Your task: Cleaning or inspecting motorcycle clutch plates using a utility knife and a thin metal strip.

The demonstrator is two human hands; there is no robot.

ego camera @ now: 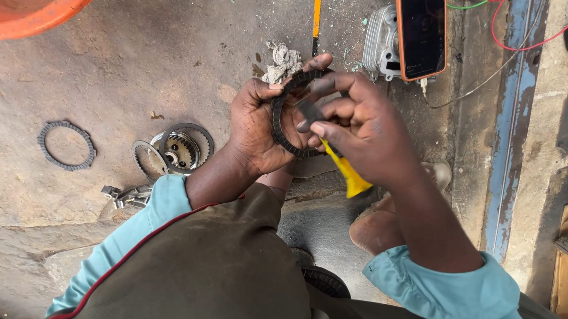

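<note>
The left hand (257, 123) is gripping one dark, toothed friction ring (284, 118) by its rim, held upright between both hands. The right hand (362, 128) is pinching a yellow-handled tool (347, 175) against the ring's inner edge. On the concrete floor (142, 51) are lying one more toothed ring (67, 145), two shiny steel plates (148, 160) and a grey rag (282, 62).

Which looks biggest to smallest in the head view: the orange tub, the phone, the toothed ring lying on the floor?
1. Orange tub, though cut off by the frame edge.
2. Phone.
3. Toothed ring on the floor; it looks close to the phone in size, so that order is unsure.
</note>
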